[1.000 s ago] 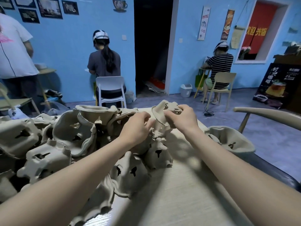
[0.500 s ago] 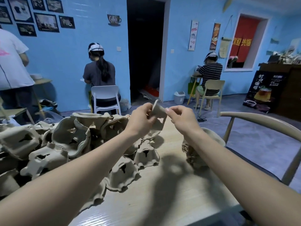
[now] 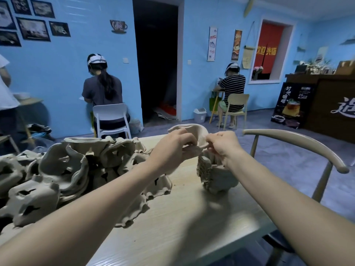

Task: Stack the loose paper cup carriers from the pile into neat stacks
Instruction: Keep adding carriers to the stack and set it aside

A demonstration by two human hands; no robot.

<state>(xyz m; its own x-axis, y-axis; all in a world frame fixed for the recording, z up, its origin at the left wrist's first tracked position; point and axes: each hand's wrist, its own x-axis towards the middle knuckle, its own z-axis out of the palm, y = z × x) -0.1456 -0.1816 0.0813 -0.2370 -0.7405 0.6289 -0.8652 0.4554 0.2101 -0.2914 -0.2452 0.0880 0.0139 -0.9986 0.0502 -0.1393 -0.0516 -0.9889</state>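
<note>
Blue walls hung with framed prints and coffee posters closed in the room, where two seated people worked with their backs turned at the far side, and a pale wooden desk (image 3: 172,223) ran forward under the wearer's arms. Both hands were raised over its right half, holding one carrier (image 3: 194,134) between them. The left hand (image 3: 169,148) pinched the carrier's near rim with curled fingers; the right hand (image 3: 222,145) pinched the same rim from the other side, its fingers bent round the edge. Neither hand had anything else in it.

What mattered for the coming move was what lay underneath. The held carrier hung directly over the stack (image 3: 215,173), which stood on the desk just below and slightly nearer than the right hand, so the way down was short and nearly straight. The right hand was the nearer of the two to it; the left reached across from the pile's side. The carrier's cup pockets appeared to bulge away from the wearer, its rim running roughly left to right between the two hands, though how it lined up with the pockets below could not be told.

The stack showed a ribbed edge of many nested layers, grey-brown and rough like moulded pulp. To the left, the pile (image 3: 67,169) sprawled across the desk, loose carriers tipped at all angles, their slotted domes facing every way, so most of the job looked undone.
</note>
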